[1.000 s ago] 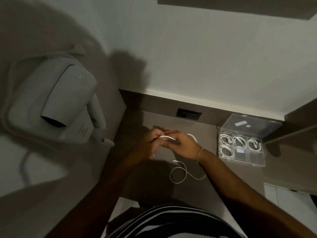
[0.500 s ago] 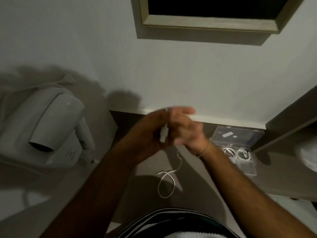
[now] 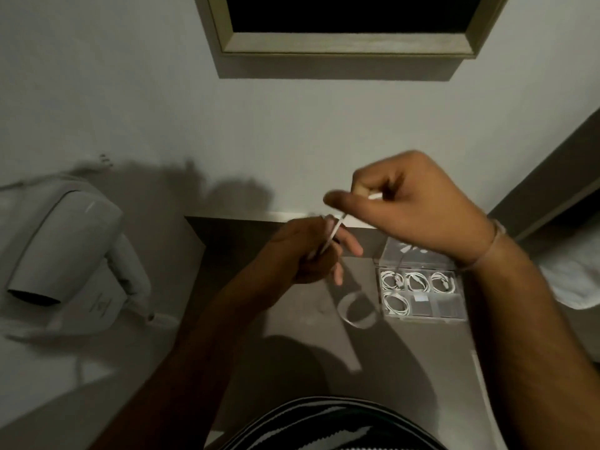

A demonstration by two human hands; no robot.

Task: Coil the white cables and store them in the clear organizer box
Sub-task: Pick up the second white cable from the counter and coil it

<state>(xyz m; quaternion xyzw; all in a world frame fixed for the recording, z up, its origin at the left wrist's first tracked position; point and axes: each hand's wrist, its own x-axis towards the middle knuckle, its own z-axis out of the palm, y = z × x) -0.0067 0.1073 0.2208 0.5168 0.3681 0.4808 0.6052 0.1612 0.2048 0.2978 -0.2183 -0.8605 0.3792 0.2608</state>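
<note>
My left hand [image 3: 305, 251] and my right hand [image 3: 412, 203] both grip one white cable [image 3: 331, 237], held in the air above the brown counter [image 3: 292, 323]. A short straight stretch runs between the hands; the right hand is higher and to the right. A blurred loop of the same cable [image 3: 357, 310] hangs down near the counter. The clear organizer box [image 3: 422, 316] stands open at the right, its lid tilted back. Several of its compartments hold coiled white cables [image 3: 393, 280].
A white wall-mounted hair dryer [image 3: 65, 251] hangs at the left. A framed dark opening [image 3: 350, 24] is on the wall above. A white towel [image 3: 571, 274] lies at the far right. My striped shirt [image 3: 324, 423] fills the bottom edge.
My hands have drawn apart: the right went up and right, the left stayed lower. The hanging cable's loose loop has swung right, towards the box. The view has tilted upward.
</note>
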